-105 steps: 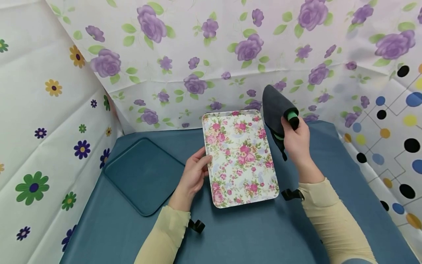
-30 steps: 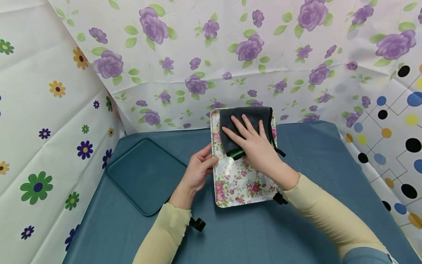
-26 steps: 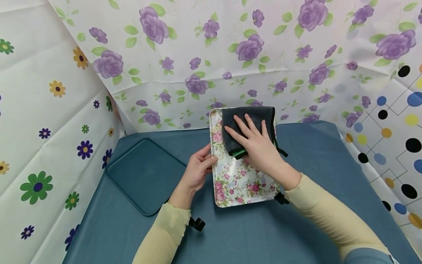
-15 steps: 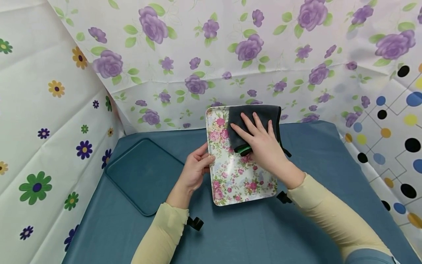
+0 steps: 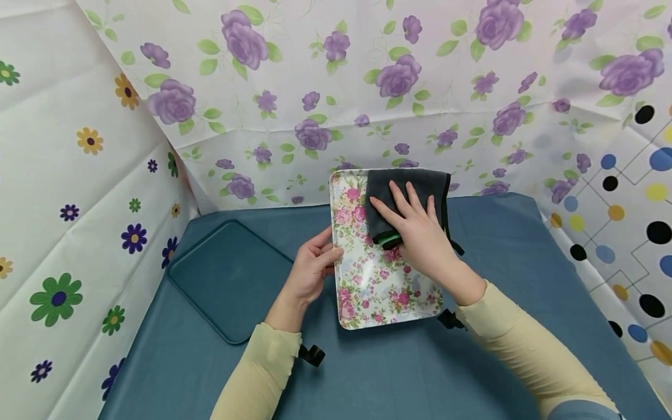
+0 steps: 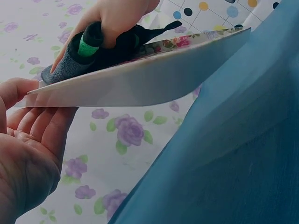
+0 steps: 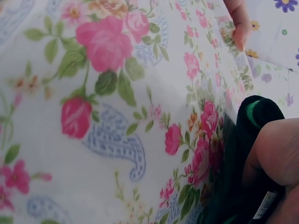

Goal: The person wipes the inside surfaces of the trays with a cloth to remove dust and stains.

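Patterned sheets wall in the work: a purple-rose sheet (image 5: 310,64) at the back, a daisy-print sheet (image 5: 47,192) on the left and a dotted sheet (image 5: 630,233) on the right. Between them spreads a blue-covered table (image 5: 399,373). Over its middle is the flowered tray (image 5: 367,277), white with pink roses, held up and tilted; the left wrist view shows its pale underside raised, with backdrop visible below it. To its left a dark teal tray (image 5: 226,280) lies flat on the table, turned cornerwise, its right side partly behind the left hand. Two pale yellow sleeves, the right sleeve (image 5: 525,344) and the left sleeve (image 5: 259,370), reach in from the near side. A dark grey cloth (image 5: 382,189) with black edging covers the upper right part of the flowered tray, green showing at its fold. The right hand (image 5: 422,236) presses on it, fingers straight and spread across the cloth. The left hand (image 5: 308,271) grasps the flowered tray by its left edge, thumb on the rim and fingers underneath. A small black device (image 5: 313,355) juts out by the left cuff, a similar one (image 5: 450,319) by the right.
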Available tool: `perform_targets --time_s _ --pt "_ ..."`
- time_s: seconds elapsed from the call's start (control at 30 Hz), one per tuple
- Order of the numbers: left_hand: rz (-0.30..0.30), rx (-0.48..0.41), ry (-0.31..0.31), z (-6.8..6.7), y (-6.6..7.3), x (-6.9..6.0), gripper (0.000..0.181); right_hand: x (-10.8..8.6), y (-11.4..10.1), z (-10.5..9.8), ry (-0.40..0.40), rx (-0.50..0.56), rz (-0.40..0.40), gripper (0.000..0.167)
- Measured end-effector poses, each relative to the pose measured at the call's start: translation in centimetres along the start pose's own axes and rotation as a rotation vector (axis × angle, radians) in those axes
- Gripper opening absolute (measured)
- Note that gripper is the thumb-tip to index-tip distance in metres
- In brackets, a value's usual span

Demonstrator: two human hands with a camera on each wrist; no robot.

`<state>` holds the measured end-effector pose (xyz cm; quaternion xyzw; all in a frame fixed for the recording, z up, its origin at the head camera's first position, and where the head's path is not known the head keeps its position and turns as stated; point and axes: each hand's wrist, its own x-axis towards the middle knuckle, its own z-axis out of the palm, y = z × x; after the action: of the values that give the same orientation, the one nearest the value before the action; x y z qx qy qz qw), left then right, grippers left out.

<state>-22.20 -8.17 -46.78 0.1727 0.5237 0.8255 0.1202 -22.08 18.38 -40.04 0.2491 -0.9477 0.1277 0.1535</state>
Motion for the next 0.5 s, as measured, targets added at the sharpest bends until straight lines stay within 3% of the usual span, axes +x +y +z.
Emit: perform_targets --time_s 0.2,0.5 --pt "0.011 -0.003 0.013 -0.1 0.0 0.0 0.066 0.2 -0.5 0.1 -0.024 0.039 -0.003 0.109" --pt "0.023 -0.008 0.019 0.1 0.0 0.1 0.066 0.2 -1.4 0.6 -0.069 0.005 -0.029 0.113"
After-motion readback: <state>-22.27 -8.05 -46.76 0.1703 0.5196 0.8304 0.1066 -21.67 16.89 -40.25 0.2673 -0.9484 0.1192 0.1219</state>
